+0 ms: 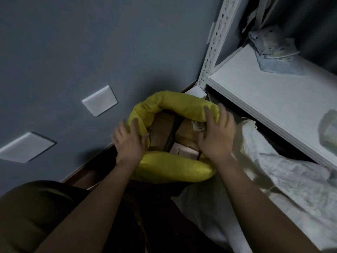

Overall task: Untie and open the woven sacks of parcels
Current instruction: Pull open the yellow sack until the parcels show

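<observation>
We roll down the yellow sack [171, 105] rim.
Left hand [130, 141] and right hand [216, 136] each clasp the rolled rim, so the parcels [164, 130] stay exposed.

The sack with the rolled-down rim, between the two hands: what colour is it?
Yellow. The sack shows best in the head view, the only one given.

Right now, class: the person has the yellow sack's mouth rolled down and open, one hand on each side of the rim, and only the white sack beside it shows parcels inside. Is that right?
Not quite. In the head view the parcels show inside the open yellow sack, not the white sack. The rest holds: the left hand and right hand hold opposite sides of the rolled-down rim.
</observation>
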The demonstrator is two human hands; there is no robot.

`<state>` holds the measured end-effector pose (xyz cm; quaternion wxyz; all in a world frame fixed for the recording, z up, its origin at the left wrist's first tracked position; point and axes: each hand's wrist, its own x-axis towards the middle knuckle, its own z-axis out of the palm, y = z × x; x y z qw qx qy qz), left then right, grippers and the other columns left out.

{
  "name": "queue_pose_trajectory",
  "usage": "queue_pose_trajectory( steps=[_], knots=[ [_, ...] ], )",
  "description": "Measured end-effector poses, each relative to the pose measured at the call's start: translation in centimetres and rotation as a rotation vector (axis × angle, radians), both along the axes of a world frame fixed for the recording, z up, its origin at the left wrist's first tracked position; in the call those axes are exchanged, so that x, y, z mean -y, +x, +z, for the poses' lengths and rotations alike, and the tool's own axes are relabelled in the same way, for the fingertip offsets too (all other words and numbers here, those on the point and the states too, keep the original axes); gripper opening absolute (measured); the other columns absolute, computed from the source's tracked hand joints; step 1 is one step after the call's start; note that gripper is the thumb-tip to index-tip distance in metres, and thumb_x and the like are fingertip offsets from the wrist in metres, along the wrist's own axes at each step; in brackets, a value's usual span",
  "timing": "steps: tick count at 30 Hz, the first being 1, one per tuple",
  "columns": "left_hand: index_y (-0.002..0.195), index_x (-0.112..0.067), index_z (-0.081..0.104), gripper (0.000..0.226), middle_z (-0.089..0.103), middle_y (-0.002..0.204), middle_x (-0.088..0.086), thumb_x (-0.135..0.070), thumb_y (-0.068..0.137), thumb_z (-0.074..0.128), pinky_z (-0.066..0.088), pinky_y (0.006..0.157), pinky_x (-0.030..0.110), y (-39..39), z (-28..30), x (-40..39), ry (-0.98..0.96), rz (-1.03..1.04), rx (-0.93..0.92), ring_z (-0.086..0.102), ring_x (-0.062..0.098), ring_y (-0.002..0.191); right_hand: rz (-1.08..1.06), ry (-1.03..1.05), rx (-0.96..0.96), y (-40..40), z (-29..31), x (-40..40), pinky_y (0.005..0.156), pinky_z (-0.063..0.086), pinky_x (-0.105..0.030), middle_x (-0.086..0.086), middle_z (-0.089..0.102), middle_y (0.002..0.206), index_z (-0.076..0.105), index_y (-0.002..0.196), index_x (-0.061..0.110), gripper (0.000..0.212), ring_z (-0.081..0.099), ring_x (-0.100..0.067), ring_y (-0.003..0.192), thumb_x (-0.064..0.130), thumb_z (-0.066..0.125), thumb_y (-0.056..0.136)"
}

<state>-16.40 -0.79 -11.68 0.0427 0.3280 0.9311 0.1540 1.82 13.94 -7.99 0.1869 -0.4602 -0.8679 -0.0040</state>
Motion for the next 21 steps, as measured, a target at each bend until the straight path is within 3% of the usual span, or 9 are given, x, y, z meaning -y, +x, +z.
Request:
queue_pose_trajectory(
  steps=[3, 5, 6, 8, 10, 14, 15, 18, 21],
  knots=[
    [0.143, -0.022, 0.035, 0.064, 0.024, 0.150, 0.021, -0.047, 0.088, 0.057, 0.019, 0.107, 0.064, -0.9, 0.3, -2.4, -0.105, -0.150, -0.104, 0.023, 0.042, 0.136, 0.173, 0.184, 0.225, -2.6, -0.5, -2.7, 0.077, 0.045, -0.040, -0.012, 0.055, 0.129, 0.068, 0.104, 0.024, 0.039, 0.045, -0.037, 0.110, 0.031, 0.078, 0.067],
    [0.148, -0.028, 0.021, 0.070, 0.009, 0.154, 0.017, -0.048, 0.089, 0.054, 0.027, 0.107, 0.059, -1.3, 0.2, -3.7, -0.159, -0.159, 0.013, 0.017, 0.040, 0.138, 0.238, 0.082, 0.431, -3.4, -0.9, -4.3, 0.087, 0.041, -0.045, -0.010, 0.044, 0.142, 0.061, 0.121, 0.031, 0.045, 0.038, -0.042, 0.125, 0.037, 0.071, 0.078],
    [0.149, -0.030, 0.015, 0.072, 0.004, 0.155, 0.016, -0.045, 0.091, 0.054, 0.033, 0.104, 0.056, -1.6, 0.0, -4.2, -0.171, -0.154, 0.062, 0.018, 0.039, 0.137, 0.258, 0.022, 0.528, -3.6, -1.2, -5.3, 0.093, 0.036, -0.048, -0.011, 0.035, 0.148, 0.049, 0.134, 0.033, 0.049, 0.033, -0.043, 0.130, 0.036, 0.062, 0.087],
    [0.150, -0.033, 0.006, 0.075, 0.000, 0.155, 0.014, -0.025, 0.093, 0.055, 0.042, 0.094, 0.052, -2.3, -0.1, -4.9, -0.204, -0.177, 0.099, 0.025, 0.039, 0.133, 0.308, -0.096, 0.683, -4.0, -1.2, -7.3, 0.093, 0.038, -0.046, -0.014, 0.035, 0.145, 0.033, 0.143, 0.029, 0.049, 0.040, -0.040, 0.126, 0.025, 0.048, 0.096],
    [0.149, -0.035, 0.006, 0.074, 0.005, 0.152, 0.014, -0.007, 0.094, 0.047, 0.044, 0.090, 0.049, -3.4, 0.1, -5.3, -0.205, -0.245, 0.121, 0.034, 0.039, 0.126, 0.331, -0.162, 0.599, -4.8, -0.1, -9.3, 0.082, 0.046, -0.042, -0.016, 0.050, 0.128, 0.040, 0.136, 0.019, 0.041, 0.053, -0.036, 0.112, 0.012, 0.045, 0.096],
    [0.149, -0.035, 0.014, 0.065, 0.016, 0.149, 0.010, -0.020, 0.095, 0.048, 0.037, 0.101, 0.048, -6.0, 0.4, -5.8, -0.112, -0.317, 0.207, 0.036, 0.037, 0.126, -0.054, -0.359, -0.092, -5.8, 2.1, -13.5, 0.084, 0.047, -0.042, -0.018, 0.061, 0.113, 0.059, 0.120, 0.014, 0.037, 0.058, -0.039, 0.104, 0.001, 0.041, 0.090],
    [0.149, -0.035, 0.014, 0.067, 0.017, 0.148, 0.010, -0.020, 0.094, 0.050, 0.037, 0.101, 0.048, -6.2, 0.4, -6.0, -0.101, -0.312, 0.202, 0.036, 0.037, 0.126, -0.102, -0.423, -0.152, -5.9, 2.0, -13.9, 0.084, 0.046, -0.041, -0.018, 0.062, 0.113, 0.060, 0.119, 0.013, 0.036, 0.057, -0.039, 0.105, 0.002, 0.040, 0.091],
    [0.149, -0.033, 0.015, 0.070, 0.018, 0.147, 0.011, -0.014, 0.092, 0.052, 0.040, 0.096, 0.051, -5.5, 0.5, -6.6, -0.082, -0.246, 0.175, 0.036, 0.038, 0.124, 0.063, -0.608, 0.017, -6.2, 0.9, -12.7, 0.096, 0.043, -0.045, -0.021, 0.053, 0.129, 0.048, 0.134, 0.015, 0.039, 0.050, -0.041, 0.117, 0.017, 0.044, 0.095],
    [0.149, -0.026, 0.021, 0.069, 0.018, 0.149, 0.015, -0.008, 0.088, 0.050, 0.035, 0.101, 0.056, -3.9, 0.5, -6.3, 0.004, -0.162, 0.175, 0.032, 0.041, 0.127, 0.066, -0.485, 0.225, -4.3, 0.3, -10.3, 0.113, 0.015, -0.058, -0.014, 0.016, 0.156, 0.017, 0.150, 0.031, 0.071, 0.018, -0.039, 0.140, 0.045, 0.054, 0.090]
  ],
)
